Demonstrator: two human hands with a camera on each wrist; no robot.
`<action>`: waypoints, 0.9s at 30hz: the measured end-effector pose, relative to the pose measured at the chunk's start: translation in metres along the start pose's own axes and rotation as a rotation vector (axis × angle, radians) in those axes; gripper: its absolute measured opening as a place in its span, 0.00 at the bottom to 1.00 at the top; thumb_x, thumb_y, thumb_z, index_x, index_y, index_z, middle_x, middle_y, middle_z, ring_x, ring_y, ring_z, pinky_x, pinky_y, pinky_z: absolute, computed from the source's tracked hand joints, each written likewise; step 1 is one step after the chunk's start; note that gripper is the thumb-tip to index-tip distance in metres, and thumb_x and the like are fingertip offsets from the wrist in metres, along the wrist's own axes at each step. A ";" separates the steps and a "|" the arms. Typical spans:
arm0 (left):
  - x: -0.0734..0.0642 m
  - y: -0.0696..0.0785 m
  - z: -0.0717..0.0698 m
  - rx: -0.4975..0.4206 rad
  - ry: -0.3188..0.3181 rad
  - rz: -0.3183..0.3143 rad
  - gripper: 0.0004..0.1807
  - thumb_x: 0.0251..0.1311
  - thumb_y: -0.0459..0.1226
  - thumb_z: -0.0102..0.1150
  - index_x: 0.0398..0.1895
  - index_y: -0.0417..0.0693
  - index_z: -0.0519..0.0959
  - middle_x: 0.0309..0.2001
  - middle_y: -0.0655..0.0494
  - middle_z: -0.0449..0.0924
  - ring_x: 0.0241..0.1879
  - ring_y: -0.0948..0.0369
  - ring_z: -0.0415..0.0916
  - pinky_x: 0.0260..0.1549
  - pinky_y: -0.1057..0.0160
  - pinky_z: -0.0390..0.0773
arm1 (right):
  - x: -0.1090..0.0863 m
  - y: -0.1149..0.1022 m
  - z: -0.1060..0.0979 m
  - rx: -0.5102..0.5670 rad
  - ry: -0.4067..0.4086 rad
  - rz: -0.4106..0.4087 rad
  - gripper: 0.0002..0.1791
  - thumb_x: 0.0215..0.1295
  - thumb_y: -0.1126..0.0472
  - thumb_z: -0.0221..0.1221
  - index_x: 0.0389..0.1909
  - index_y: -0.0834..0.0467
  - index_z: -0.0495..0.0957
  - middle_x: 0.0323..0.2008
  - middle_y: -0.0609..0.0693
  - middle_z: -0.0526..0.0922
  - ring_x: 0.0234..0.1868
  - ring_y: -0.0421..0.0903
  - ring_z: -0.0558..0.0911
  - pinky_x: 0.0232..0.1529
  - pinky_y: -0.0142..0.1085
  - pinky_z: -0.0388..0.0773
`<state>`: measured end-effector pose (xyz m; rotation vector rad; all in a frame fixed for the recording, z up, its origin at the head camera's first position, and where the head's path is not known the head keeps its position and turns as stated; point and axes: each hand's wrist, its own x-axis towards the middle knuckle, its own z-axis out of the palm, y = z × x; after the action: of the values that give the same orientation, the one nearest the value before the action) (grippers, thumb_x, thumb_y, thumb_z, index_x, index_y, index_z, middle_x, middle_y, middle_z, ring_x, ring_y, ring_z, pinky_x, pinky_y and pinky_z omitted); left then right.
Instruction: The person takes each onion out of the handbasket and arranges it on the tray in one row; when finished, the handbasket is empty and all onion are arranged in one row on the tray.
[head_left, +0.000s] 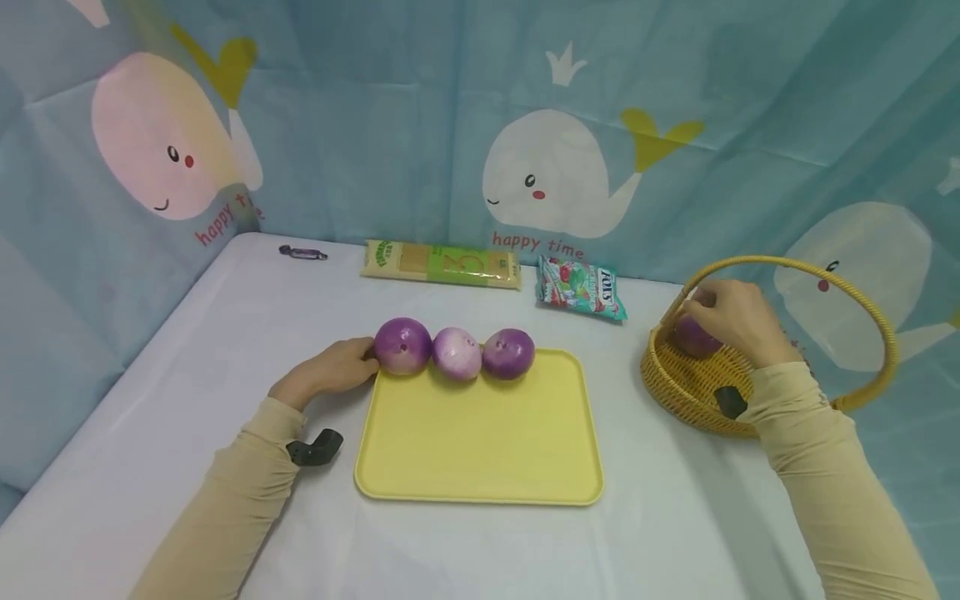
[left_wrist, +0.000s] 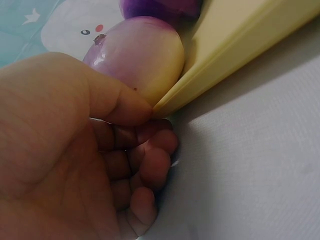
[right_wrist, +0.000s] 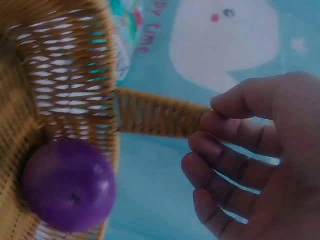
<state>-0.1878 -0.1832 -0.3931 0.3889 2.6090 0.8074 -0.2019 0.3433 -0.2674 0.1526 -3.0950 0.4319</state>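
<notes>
My left hand (head_left: 335,368) is at the far left corner of the yellow tray (head_left: 480,442). In the left wrist view, the thumb and curled fingers pinch the tray's corner. Along the tray's far edge sit three round purple-and-white vegetables, the left one (head_left: 402,346) beside the left hand, then a paler one (head_left: 457,354) and another (head_left: 508,354). Over the wicker basket (head_left: 678,392) my right hand (head_left: 735,321) is raised. Its fingers are loosely bent near the basket handle (right_wrist: 160,113) and hold nothing. Inside the basket lies another purple vegetable (right_wrist: 70,185).
Behind the tray lie a long noodle packet (head_left: 442,264), a teal snack bag (head_left: 581,287) and a small dark wrapped item (head_left: 303,252). A blue whale-print curtain (head_left: 412,125) hangs at the back. The basket's handle arches high at the right.
</notes>
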 end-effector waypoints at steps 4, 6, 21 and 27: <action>-0.001 0.000 -0.001 -0.012 -0.007 -0.003 0.29 0.67 0.39 0.41 0.67 0.30 0.63 0.64 0.30 0.70 0.67 0.35 0.63 0.68 0.37 0.63 | 0.005 0.020 0.001 -0.023 -0.069 0.029 0.21 0.69 0.53 0.51 0.45 0.67 0.80 0.39 0.65 0.84 0.35 0.57 0.81 0.30 0.45 0.80; -0.001 0.000 -0.001 -0.017 -0.006 -0.001 0.29 0.67 0.39 0.41 0.68 0.30 0.63 0.65 0.30 0.69 0.68 0.35 0.62 0.68 0.37 0.63 | 0.010 0.028 0.001 -0.042 -0.089 0.065 0.23 0.69 0.53 0.51 0.51 0.69 0.77 0.47 0.70 0.80 0.42 0.64 0.80 0.37 0.54 0.80; -0.004 0.001 -0.001 -0.024 0.010 0.004 0.28 0.67 0.39 0.42 0.67 0.31 0.65 0.64 0.31 0.70 0.67 0.35 0.64 0.67 0.38 0.65 | 0.025 0.042 0.021 -0.065 -0.358 0.131 0.37 0.63 0.51 0.58 0.64 0.70 0.58 0.56 0.75 0.67 0.58 0.72 0.67 0.58 0.69 0.69; -0.002 0.000 0.000 -0.015 0.011 -0.002 0.29 0.67 0.39 0.42 0.68 0.31 0.64 0.65 0.32 0.70 0.68 0.36 0.63 0.68 0.38 0.64 | 0.022 0.046 0.022 -0.079 -0.370 0.183 0.40 0.61 0.50 0.61 0.63 0.72 0.56 0.54 0.76 0.66 0.55 0.73 0.68 0.53 0.67 0.72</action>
<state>-0.1860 -0.1838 -0.3929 0.3781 2.6116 0.8296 -0.2279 0.3792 -0.3008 -0.0606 -3.5008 0.3134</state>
